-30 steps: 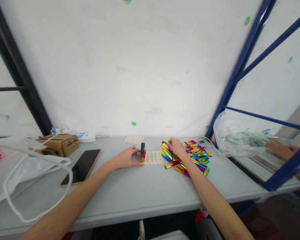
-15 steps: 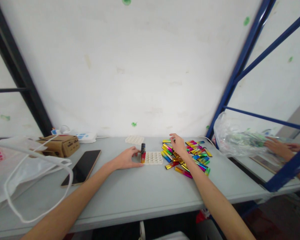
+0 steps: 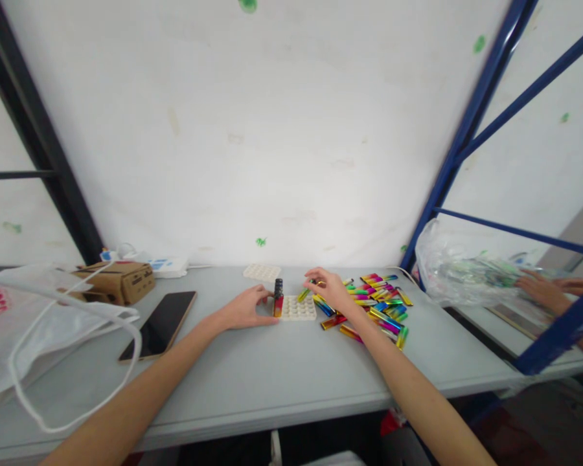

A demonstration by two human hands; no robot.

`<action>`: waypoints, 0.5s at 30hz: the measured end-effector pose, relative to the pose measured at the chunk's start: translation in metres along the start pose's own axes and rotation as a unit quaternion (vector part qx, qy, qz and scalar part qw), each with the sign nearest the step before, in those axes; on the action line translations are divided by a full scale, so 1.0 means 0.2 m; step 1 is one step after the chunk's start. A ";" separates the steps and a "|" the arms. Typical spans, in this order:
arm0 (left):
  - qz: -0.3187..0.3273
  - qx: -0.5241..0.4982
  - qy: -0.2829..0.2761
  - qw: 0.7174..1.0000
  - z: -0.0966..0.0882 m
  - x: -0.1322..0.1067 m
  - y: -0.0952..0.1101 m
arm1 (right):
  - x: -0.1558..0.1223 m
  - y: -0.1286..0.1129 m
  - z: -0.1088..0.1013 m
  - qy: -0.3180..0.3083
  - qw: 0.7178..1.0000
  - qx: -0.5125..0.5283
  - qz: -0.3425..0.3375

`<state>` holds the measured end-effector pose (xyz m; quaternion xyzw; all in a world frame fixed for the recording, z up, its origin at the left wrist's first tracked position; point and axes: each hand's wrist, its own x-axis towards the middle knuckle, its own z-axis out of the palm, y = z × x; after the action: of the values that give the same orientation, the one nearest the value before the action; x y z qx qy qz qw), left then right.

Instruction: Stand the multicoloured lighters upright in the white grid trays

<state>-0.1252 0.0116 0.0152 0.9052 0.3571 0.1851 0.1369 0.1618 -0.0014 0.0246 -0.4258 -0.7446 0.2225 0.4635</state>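
A white tray with round holes (image 3: 298, 309) lies at the middle of the grey table (image 3: 272, 369). One red-and-black stick (image 3: 278, 298) stands upright in its left corner. My left hand (image 3: 245, 308) rests flat against the tray's left edge, fingers apart, beside that stick. My right hand (image 3: 328, 290) pinches a green-yellow stick (image 3: 304, 294) just above the tray's right side. A heap of several shiny rainbow-coloured sticks (image 3: 376, 304) lies to the right of the tray.
A second holed tray (image 3: 261, 272) lies near the wall. A phone (image 3: 159, 323), a cardboard box (image 3: 119, 279), a power strip (image 3: 162, 263) and a white bag (image 3: 34, 330) sit on the left. Behind the blue frame (image 3: 466, 142), another person's hands (image 3: 547, 290) touch a clear plastic bag (image 3: 454, 268).
My right hand has left the heap and moved left toward the tray, now holding a green-yellow stick. My left hand has stayed by the tray.
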 end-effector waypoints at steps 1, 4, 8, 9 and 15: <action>0.000 -0.004 0.000 1.000 0.00 0.00 0.00 | 0.00 -0.01 0.03 -0.004 1.000 -0.015 -0.012; -0.002 -0.010 0.002 1.000 0.00 0.00 0.00 | -0.01 -0.02 0.10 -0.004 1.000 -0.010 -0.020; 0.000 -0.011 -0.001 1.000 0.01 -0.01 -0.01 | 0.01 -0.01 0.16 -0.003 1.000 0.003 0.008; 0.000 -0.010 0.000 1.000 0.01 -0.01 -0.01 | 0.01 -0.01 0.17 -0.012 1.000 0.000 0.010; 0.001 -0.002 0.001 1.000 0.00 -0.01 0.00 | -0.01 -0.04 0.18 -0.011 1.000 0.013 0.012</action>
<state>-0.1262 0.0109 0.0148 0.9050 0.3562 0.1866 0.1384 0.1271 -0.0047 0.0123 -0.4266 -0.7412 0.2423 0.4582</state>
